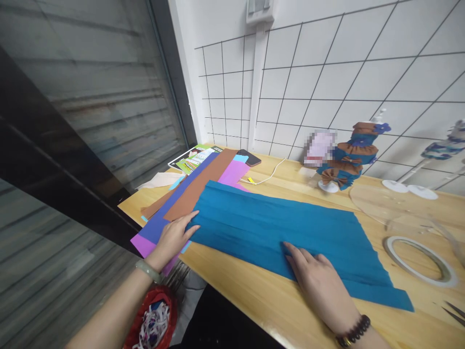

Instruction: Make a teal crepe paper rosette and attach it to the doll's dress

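Though long, sheet (254,223) near table edge (236,296)

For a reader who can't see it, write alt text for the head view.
The left hand and right hand touch a teal sheet on a wooden table. Brown, blue and purple sheets lie by its left end, a white ring to its right.

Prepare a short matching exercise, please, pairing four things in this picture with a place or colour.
1. Blue sheet
2. Tape roll
3. Scraps
4. Bangle

A. In the red bin
B. Pale green
C. Touched by the left hand and the right hand
D. Flat on the table, far right

Pairs: 1-C, 2-D, 3-A, 4-B
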Demonstrator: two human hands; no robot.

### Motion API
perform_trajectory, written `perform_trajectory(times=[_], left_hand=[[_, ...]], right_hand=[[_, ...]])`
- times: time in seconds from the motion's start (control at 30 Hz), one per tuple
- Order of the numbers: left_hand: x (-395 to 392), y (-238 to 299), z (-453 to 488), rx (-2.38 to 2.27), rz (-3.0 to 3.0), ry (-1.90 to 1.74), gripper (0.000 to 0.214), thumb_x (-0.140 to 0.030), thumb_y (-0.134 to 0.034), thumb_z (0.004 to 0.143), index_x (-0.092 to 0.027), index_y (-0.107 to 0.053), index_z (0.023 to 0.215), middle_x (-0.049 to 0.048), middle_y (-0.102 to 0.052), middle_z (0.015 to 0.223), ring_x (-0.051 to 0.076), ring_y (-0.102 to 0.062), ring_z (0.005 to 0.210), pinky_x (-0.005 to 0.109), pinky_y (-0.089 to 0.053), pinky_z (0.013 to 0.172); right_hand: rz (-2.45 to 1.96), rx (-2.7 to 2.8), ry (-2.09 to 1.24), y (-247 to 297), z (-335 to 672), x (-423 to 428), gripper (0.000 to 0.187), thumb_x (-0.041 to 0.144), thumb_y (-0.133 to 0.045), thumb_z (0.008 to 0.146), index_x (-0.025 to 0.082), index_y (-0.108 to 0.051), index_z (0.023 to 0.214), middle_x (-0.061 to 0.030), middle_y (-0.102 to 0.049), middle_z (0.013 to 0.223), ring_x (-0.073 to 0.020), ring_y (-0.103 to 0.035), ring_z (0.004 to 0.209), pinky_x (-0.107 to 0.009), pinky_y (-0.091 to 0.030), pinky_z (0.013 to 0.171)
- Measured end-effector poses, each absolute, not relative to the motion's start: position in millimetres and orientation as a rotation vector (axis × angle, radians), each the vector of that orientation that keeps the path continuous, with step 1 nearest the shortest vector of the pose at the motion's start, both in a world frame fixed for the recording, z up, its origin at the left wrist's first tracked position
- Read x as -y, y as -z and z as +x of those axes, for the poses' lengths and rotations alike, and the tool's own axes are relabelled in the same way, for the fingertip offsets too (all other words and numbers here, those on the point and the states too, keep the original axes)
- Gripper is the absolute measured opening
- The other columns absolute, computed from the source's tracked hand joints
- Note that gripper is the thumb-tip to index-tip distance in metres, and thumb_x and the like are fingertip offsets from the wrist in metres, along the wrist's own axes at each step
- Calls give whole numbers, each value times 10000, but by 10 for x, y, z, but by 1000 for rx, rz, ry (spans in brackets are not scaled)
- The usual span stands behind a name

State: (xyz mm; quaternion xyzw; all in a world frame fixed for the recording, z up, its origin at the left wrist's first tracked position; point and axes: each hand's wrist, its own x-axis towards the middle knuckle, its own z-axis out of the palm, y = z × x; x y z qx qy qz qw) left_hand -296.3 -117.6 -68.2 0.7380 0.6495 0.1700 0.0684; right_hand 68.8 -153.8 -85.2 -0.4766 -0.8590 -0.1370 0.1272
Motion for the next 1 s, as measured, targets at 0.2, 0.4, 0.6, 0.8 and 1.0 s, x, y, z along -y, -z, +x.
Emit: perform_trajectory(times=[0.2, 0.4, 0.6, 0.8, 1.0], left_hand=[[1192, 667, -2941, -2060, 2117, -548, 566, -450, -449, 826, -245, -330, 1340, 59, -638, 1035, 236, -605, 922, 317, -448, 759], [1202, 684, -2939, -2093, 2013, -662, 636, -428, -459, 821, -227, -222, 1376, -1, -566, 803, 166, -581, 720, 264, -418, 633], [1210, 731, -2926, -2125, 2097, -741, 599, -361, -443, 848, -221, -202, 1379, 50, -566, 948, 206, -565, 876, 301, -432, 721], [1222, 758, -2903, -2169, 2213, -761, 639, -307, -430, 862, -229, -99, 1404, 108, -496, 1103, 241, -541, 956, 323, -451, 731], [1221, 766, -2920, -2152, 2328, -758, 559, -193, -373, 873, -224, -170, 1393, 110, -478, 1109, 227, -525, 990, 327, -458, 773]], right_hand=[[-1362, 2518, 427, 851, 703, 1535, 351, 222, -302, 935, 96, -523, 1178, -104, -662, 780, -185, -607, 641, -319, -367, 628], [-1374, 2559, 440, 871, 711, 1549, 348, 157, -315, 915, 74, -501, 1197, -119, -654, 824, -193, -601, 653, -332, -375, 632], [-1394, 2577, 419, 851, 701, 1570, 369, 56, -357, 854, 70, -492, 1197, -128, -649, 874, -192, -601, 686, -331, -384, 652], [-1421, 2591, 411, 832, 700, 1582, 443, -7, -394, 785, 68, -472, 1215, -122, -649, 880, -184, -599, 686, -323, -390, 663], [-1469, 2567, 450, 821, 674, 1589, 445, -4, -434, 758, 70, -504, 1191, -106, -651, 844, -180, -598, 670, -318, -385, 644]])
